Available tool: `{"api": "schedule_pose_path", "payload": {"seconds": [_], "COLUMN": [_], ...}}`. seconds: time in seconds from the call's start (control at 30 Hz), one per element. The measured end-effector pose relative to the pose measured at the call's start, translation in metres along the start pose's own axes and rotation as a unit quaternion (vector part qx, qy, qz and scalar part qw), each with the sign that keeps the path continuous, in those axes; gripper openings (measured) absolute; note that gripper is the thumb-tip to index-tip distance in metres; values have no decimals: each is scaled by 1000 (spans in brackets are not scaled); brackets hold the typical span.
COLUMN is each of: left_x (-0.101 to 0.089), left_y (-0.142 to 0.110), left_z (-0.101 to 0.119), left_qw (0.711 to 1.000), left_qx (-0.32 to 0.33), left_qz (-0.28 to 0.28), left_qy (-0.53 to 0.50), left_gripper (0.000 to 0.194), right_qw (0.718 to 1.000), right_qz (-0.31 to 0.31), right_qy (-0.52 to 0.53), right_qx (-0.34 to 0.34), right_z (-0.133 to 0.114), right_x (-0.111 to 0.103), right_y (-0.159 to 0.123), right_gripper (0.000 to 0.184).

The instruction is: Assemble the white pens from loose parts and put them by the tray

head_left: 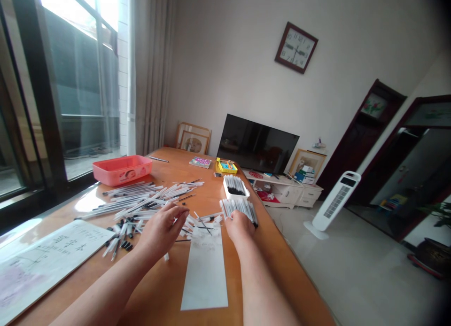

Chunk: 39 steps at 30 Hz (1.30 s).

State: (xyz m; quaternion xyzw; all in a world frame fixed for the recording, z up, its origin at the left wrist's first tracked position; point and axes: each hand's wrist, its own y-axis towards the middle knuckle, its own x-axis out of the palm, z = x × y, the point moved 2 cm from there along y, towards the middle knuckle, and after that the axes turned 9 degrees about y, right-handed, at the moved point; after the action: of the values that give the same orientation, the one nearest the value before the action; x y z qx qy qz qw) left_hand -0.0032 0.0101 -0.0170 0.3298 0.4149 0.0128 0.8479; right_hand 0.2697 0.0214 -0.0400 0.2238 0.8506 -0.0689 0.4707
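On a wooden table (162,288), pens (233,181) fill a tub (237,196) and a neat row (242,207) beneath the right hand (240,226), its grip unclear, while many loose parts (134,203) lie unsorted by the half-curled left hand (162,225), its hold hidden.

Translucent and clear plastic pen barrels (134,198) with matt black caps (127,245) lie over a smooth orange-brown surface (207,178) that looks like varnished wood, glossy enough to throw back window light. A smooth pink plastic bin (121,170) has a soft sheen; a white tray (235,187) appears to be plastic. A flat white paper strip (205,279) looks matt, as does the paper cover of a writing pad (52,260). Beyond, a glossy black television screen (259,145), pale polished floor tiles (317,260), folded cloth curtains (151,67), a smooth matt wall (225,49) and a white plastic tower fan (334,201).
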Motion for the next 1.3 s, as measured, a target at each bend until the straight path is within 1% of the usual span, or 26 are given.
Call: {"api": "schedule_pose_path", "payload": {"seconds": [0.1,0.17,0.27,0.33,0.4,0.57,0.67,0.8,0.93,1.0,1.1,1.23,1.3], "left_x": [0,0,-1,-2,-5,-9,-6,1,2,0,-7,-19,-24], "left_y": [0,0,1,2,3,5,5,3,3,4,5,3,0], "left_z": [0,-1,-4,-8,-14,-26,-28,-29,-35,-41,-52,-61,-59], "left_qw": [1000,1000,1000,999,997,994,995,996,995,993,987,978,975], "left_qx": [-2,-10,-21,-31,-49,-88,-91,-87,-89,-104,-133,-156,-144], "left_qz": [3,5,20,37,51,62,37,1,-4,-4,-22,-71,-95], "left_qy": [1,4,5,9,15,16,23,21,36,57,85,122,142], "left_gripper": [32,33,33,34,34,32,31,30,29,29,26,23,23], "right_qw": [1000,999,990,984,982,984,986,985,984,984,983,979,976], "right_qz": [5,2,-38,-69,-85,-89,-87,-85,-84,-78,-74,-61,-53], "right_qy": [6,32,81,91,81,39,26,29,44,53,67,97,124], "right_qx": [-10,-41,-110,-139,-149,-152,-143,-146,-153,-151,-151,-171,-172], "right_z": [-2,-5,-12,-18,-24,-36,-39,-40,-38,-36,-35,-36,-37], "right_x": [-2,-1,5,10,15,21,23,26,30,32,34,31,29], "right_y": [-3,-7,-16,-23,-28,-34,-35,-35,-33,-33,-32,-32,-32], "right_gripper": [19,17,14,12,13,20,18,14,13,12,12,15,17]}}
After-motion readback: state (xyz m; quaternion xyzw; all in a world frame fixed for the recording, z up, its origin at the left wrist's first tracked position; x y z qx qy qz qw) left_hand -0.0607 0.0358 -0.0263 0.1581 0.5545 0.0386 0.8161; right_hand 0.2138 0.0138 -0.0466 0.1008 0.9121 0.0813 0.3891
